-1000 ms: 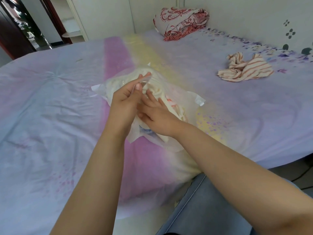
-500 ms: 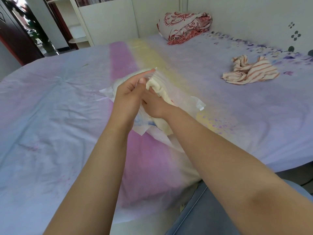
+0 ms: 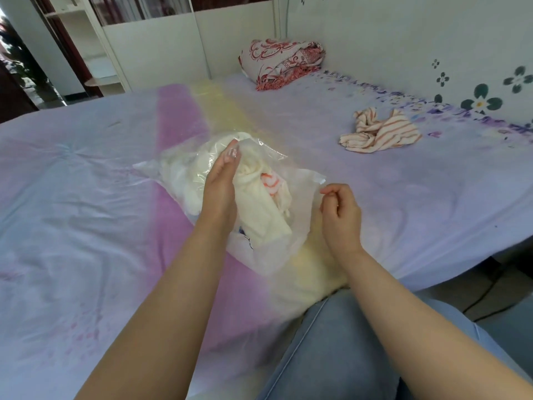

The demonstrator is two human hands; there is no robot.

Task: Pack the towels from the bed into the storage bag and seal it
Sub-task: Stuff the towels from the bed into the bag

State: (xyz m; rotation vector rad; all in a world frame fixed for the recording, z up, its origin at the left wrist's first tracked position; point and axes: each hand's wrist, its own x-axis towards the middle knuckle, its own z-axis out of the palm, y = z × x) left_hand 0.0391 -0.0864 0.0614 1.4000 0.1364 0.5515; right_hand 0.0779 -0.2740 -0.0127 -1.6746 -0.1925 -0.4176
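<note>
Broadly, a bed [image 3: 86, 174] fills the view, covered in a thin, creased sheet of pale lilac with a pink band and a faint yellow band running away from the viewer. Beyond it stands a white cabinet [image 3: 155, 50] with open shelves, and on the right a pale wall [image 3: 403, 39] painted with dark green flowers.

A clear, crinkly plastic storage bag [image 3: 300, 197] lies on the sheet near the bed's near edge, its mouth toward the viewer. Inside it sits a soft, cream towel [image 3: 256, 203] bunched into a roll, with a patch of orange stripes showing. The left hand [image 3: 220, 180] has its fingers straight and together, fingertips under the bag's upper film. The right hand [image 3: 341, 209] hovers just beside the bag's right edge with fingers curled; whether it pinches the film cannot be told.

A crumpled striped towel [image 3: 380, 134] (cream with orange-red bands) lies well apart on the far right of the bed. A folded red-and-white patterned blanket [image 3: 279, 63] rests at the far end. Blue denim covers the person's leg [image 3: 331, 356].
</note>
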